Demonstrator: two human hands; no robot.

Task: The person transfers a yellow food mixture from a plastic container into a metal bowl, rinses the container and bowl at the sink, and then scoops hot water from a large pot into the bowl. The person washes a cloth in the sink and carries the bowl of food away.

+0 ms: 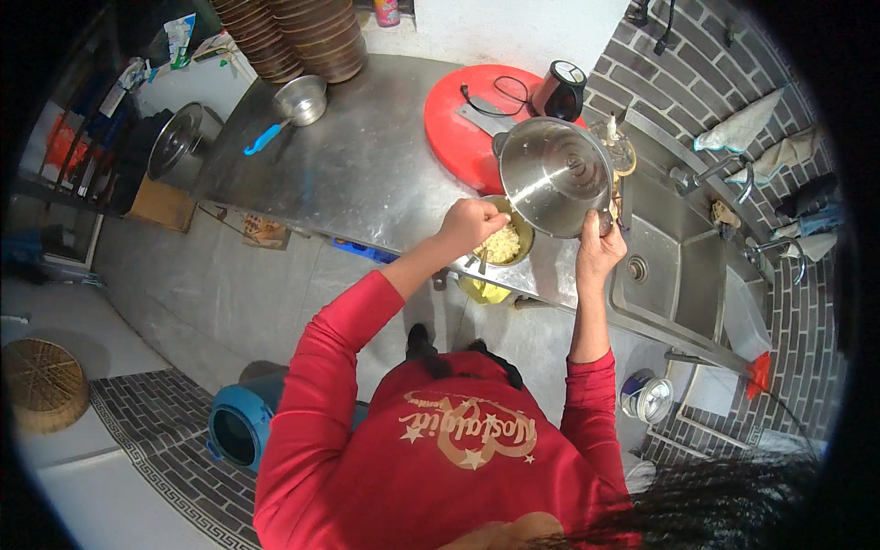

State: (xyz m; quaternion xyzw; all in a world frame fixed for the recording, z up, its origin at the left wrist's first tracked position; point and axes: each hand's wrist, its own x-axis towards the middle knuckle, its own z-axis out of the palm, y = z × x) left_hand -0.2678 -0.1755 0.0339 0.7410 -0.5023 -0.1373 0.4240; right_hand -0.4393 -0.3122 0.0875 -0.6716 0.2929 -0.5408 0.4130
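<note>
My right hand (601,251) grips the rim or handle of a metal pot (550,175), which is tilted with its inside towards me. Below and left of it stands a smaller metal bowl (526,240) holding pale yellow, crumbly food (500,244), near the counter's front edge. Over this bowl's left rim is my left hand (478,223), its fingers curled together; whether they pinch a bit of food cannot be told. A dark utensil handle (483,261) shows at the bowl's near side. Behind the pot, a red round board (447,124) bears a cleaver (485,118) and a corded appliance (558,93).
The steel counter (357,158) carries a saucepan with a blue handle (302,101) and stacked brown steamers or bowls (320,41). On the right are a steel sink (646,254) and faucet (722,168). A blue barrel (240,423) stands behind me at the left; a yellow container (485,289) sits under the counter.
</note>
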